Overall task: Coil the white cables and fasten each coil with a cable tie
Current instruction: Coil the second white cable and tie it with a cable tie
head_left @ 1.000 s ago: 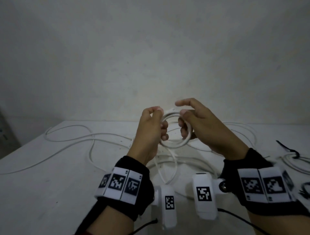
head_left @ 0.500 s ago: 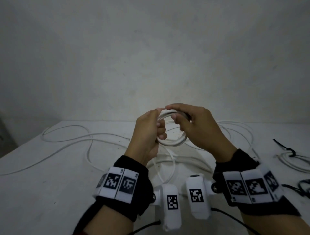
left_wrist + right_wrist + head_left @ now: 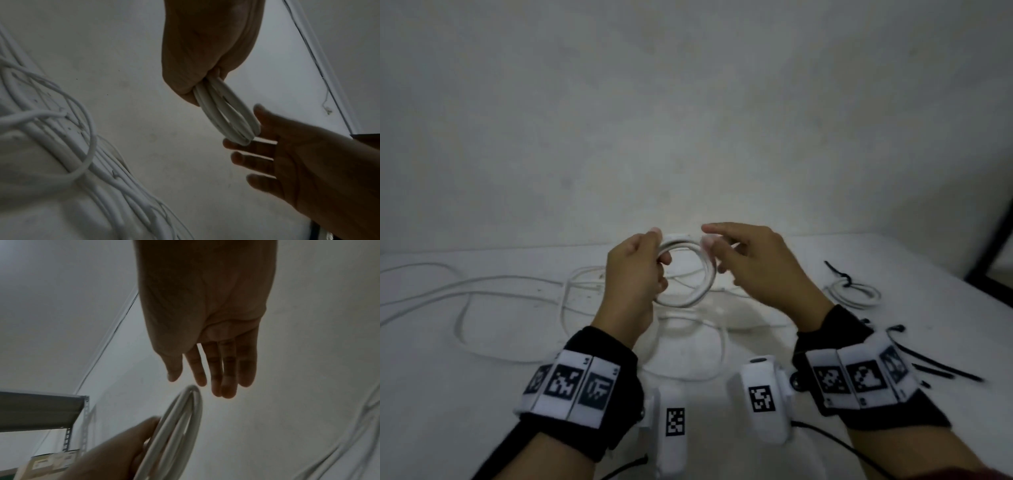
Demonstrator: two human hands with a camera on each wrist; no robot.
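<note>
Head view: left hand [image 3: 635, 274] gripping a white cable coil [image 3: 688, 270], held upright above the table [image 3: 448, 394]. Right hand [image 3: 756, 267] at the coil's right side, fingers loosely extended (contact cannot be told). Loose white cables [image 3: 482, 291] spread over the table. A finished coil [image 3: 854, 291] with a black tie lying at right; black cable ties [image 3: 941, 368] near the right wrist.

Left wrist view: fingers clamped round the coil [image 3: 224, 112]; right hand [image 3: 308, 162] spread flat just beside it.

Right wrist view: fingers [image 3: 228, 369] straight, holding nothing; coil [image 3: 176, 426] just below.
</note>
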